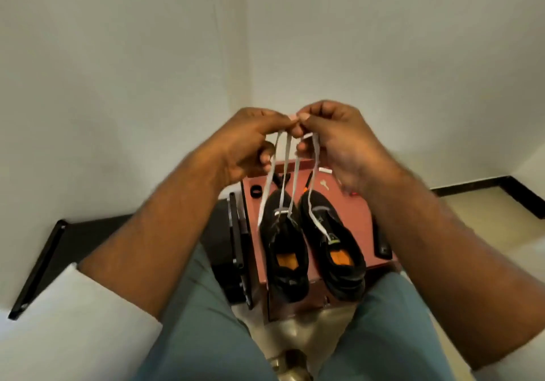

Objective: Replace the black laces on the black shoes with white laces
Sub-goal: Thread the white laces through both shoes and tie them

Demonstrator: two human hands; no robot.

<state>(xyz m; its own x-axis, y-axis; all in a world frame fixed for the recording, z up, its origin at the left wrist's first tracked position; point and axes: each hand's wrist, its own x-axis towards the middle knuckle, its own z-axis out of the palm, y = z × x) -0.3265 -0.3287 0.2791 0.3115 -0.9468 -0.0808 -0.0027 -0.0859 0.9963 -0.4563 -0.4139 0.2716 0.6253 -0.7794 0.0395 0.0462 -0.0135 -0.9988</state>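
Note:
Two black shoes with orange insoles stand side by side on a red shoebox (358, 215): the left shoe (283, 242) and the right shoe (330, 242). My left hand (250, 142) and my right hand (339, 139) are raised above them, fingertips meeting. Both pinch white laces (286, 171) that hang down in several strands toward the shoes. The laces' upper ends are hidden between my fingers. Black laces cannot be made out on the shoes.
A black ring-like object (256, 191) lies on the box's far left corner. A black box or lid (233, 248) stands left of the red box. My knees in teal trousers (206, 321) frame the box. White walls with black skirting surround.

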